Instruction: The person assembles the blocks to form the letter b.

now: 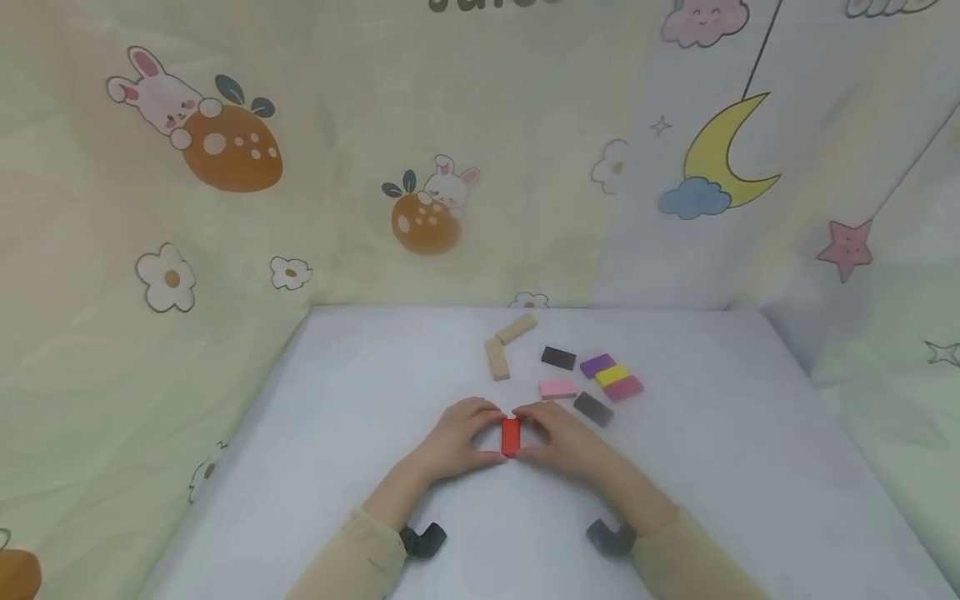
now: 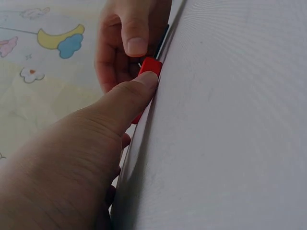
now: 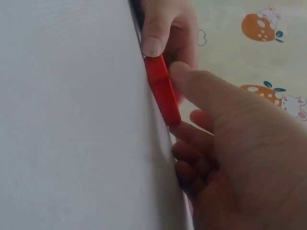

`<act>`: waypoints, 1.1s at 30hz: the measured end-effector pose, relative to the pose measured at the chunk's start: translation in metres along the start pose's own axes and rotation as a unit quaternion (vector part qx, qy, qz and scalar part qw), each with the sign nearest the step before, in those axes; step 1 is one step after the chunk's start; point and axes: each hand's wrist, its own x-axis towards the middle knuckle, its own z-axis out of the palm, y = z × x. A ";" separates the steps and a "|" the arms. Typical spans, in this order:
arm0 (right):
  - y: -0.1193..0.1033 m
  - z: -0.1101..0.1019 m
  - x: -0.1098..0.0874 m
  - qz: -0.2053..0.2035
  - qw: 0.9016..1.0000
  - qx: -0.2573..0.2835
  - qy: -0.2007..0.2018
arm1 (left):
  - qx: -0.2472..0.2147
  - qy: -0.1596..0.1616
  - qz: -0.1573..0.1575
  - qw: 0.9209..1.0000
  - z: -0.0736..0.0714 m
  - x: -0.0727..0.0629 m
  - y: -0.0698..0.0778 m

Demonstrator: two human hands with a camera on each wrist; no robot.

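Note:
A small red block (image 1: 511, 437) lies on the white table between the two hands. My left hand (image 1: 461, 437) pinches it, with the thumb at the near end and a fingertip at the far end. In the left wrist view the left thumb (image 2: 146, 81) presses against the red block (image 2: 152, 64). My right hand (image 1: 566, 442) curls round the block from the other side. The right wrist view has its index fingertip against one end of the red block (image 3: 165, 100) and its thumb (image 3: 182, 74) close to the side; whether that thumb touches cannot be told.
Beyond the hands lie two plain wooden blocks (image 1: 497, 358), a black block (image 1: 558, 358), a pink block (image 1: 557, 389) and a dark block (image 1: 593, 409). Purple (image 1: 597, 366), yellow (image 1: 612, 376) and magenta (image 1: 624, 388) blocks sit side by side. A printed cloth (image 1: 337, 208) surrounds the table (image 1: 712, 467).

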 end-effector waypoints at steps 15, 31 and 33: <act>0.034 -0.028 0.030 0.149 0.987 0.047 0.045 | 0.009 0.010 0.011 1.000 0.002 0.001 -0.003; 0.009 -0.038 0.085 0.108 0.994 0.027 0.007 | 0.001 -0.005 -0.009 1.000 0.001 0.000 -0.002; 0.010 -0.038 0.095 0.098 0.995 0.016 0.002 | -0.001 -0.005 -0.008 1.000 0.003 0.001 -0.002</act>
